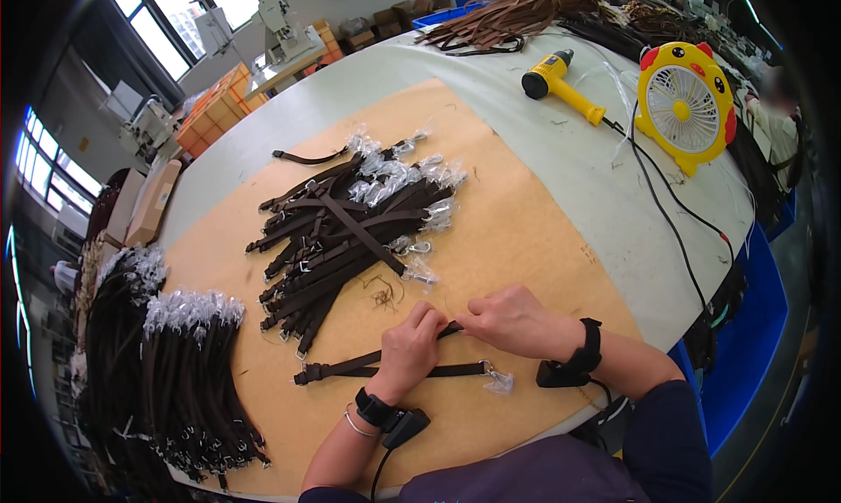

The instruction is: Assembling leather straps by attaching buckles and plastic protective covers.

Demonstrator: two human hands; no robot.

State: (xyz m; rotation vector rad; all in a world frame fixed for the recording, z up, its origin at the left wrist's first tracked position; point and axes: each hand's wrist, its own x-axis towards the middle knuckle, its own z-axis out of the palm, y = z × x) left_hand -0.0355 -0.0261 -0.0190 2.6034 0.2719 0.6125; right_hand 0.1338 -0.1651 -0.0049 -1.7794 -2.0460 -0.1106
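Observation:
My left hand (410, 349) and my right hand (512, 322) are close together over the near part of the brown sheet, both closed on one dark brown strap (346, 365). A short piece of it shows between the fingers. The strap runs left to a buckle end lying on the sheet. Its other length (460, 371) passes below my hands to a metal clasp wrapped in clear plastic (498, 381). What my fingertips pinch is too small to make out. Beyond my hands lies a loose pile of similar straps (337, 227), with buckles and plastic-wrapped ends. Loose threads (383, 294) lie beside it.
Bundled dark straps (193, 380) hang over the table's left edge. At the far right stand a yellow heat gun (561, 87) and a yellow fan (683, 109) with trailing cables. Brown strips (499, 21) lie at the back; a blue bin (753, 328) sits right of the table.

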